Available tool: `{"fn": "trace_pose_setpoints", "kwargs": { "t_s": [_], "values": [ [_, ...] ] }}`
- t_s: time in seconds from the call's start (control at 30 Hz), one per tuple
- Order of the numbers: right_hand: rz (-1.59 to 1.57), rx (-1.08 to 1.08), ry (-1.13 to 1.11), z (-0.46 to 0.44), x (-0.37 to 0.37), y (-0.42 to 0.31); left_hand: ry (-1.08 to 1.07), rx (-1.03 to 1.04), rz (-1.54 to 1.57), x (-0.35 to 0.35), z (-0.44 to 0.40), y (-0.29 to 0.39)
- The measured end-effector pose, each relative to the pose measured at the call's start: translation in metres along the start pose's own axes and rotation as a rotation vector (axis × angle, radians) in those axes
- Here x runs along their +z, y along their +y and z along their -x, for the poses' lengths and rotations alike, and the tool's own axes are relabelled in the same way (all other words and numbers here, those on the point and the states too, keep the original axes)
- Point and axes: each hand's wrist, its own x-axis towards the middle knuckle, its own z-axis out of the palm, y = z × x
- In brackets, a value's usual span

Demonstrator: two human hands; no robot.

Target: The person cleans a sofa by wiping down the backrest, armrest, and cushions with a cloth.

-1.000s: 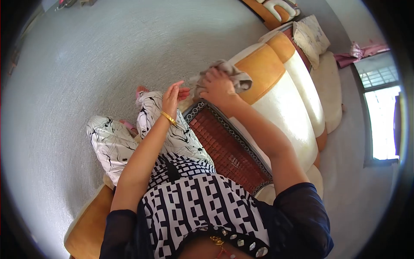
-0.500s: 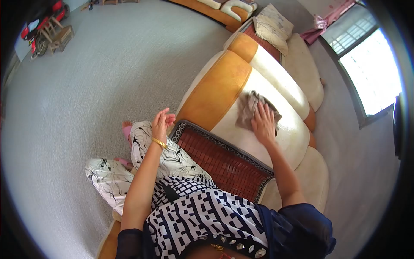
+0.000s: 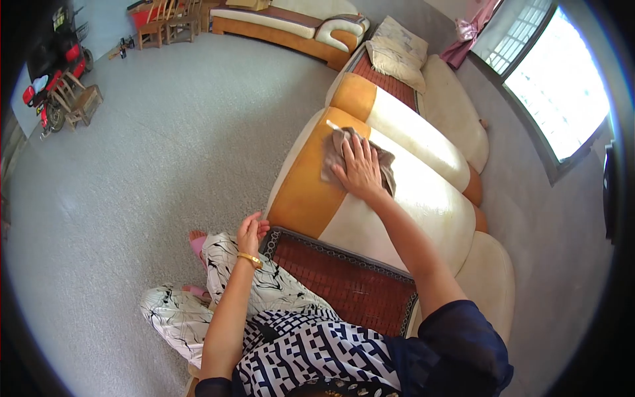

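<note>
The right hand (image 3: 360,169) is open and flat, with its fingers spread out on top of a brown-grey cloth (image 3: 331,165). The cloth is right under the palm and fingers, and its crumpled edges stick out on both sides of the hand. It lies on the big sofa arm (image 3: 423,198), over the line where the orange part (image 3: 297,192) meets the white part. The cloth looks a bit blurry on its left side, so its edge there is hard to see well.

The left hand (image 3: 251,233) holds nothing. It is loosely open, with its fingers a little bent, near the low front end of the orange part. It is well apart from the cloth. A gold bracelet (image 3: 250,259) is on that wrist.

Below the sofa arm is a red-brown seat mat (image 3: 350,284) with a dark, patterned edge. It is beside the person's white and black pants (image 3: 284,284). Past the sofa arm, two pale pillows (image 3: 397,56) lie by the wall. A bright window (image 3: 559,79) is on the right. Far off on the left, a small wooden chair (image 3: 83,102) stands beside a red motorbike (image 3: 56,86) on the grey floor (image 3: 152,152).
</note>
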Motion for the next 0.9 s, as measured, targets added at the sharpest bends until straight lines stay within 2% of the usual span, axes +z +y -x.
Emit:
{"fn": "trace_pose_setpoints", "kwargs": {
  "t_s": [0.13, 0.2, 0.27, 0.37, 0.43, 0.67, 0.83, 0.9],
  "values": [
    [-0.092, 0.082, -0.025, -0.092, 0.021, 0.004, 0.017, -0.021, 0.015, 0.000, -0.002, -0.001],
    [-0.097, 0.192, -0.158, -0.126, 0.024, -0.003, 0.025, -0.060, 0.051, -0.001, -0.004, -0.004],
    [-0.110, 0.191, -0.146, -0.143, 0.026, -0.013, 0.050, -0.065, 0.057, -0.002, -0.010, -0.007],
    [-0.010, 0.219, -0.255, -0.144, 0.029, -0.023, 0.036, -0.041, 0.027, -0.005, -0.010, -0.011],
    [-0.074, 0.110, -0.145, -0.129, 0.031, -0.020, 0.036, -0.047, 0.046, -0.005, -0.008, -0.009],
    [-0.112, -0.063, 0.041, -0.043, 0.012, -0.038, -0.008, -0.009, 0.077, -0.008, -0.008, -0.011],
    [-0.069, -0.214, 0.050, 0.052, -0.011, -0.058, -0.024, 0.030, 0.017, -0.005, 0.004, 0.001],
    [-0.050, -0.236, -0.010, 0.095, -0.008, -0.064, -0.044, 0.049, 0.018, -0.004, 0.006, 0.004]
  ]
}}
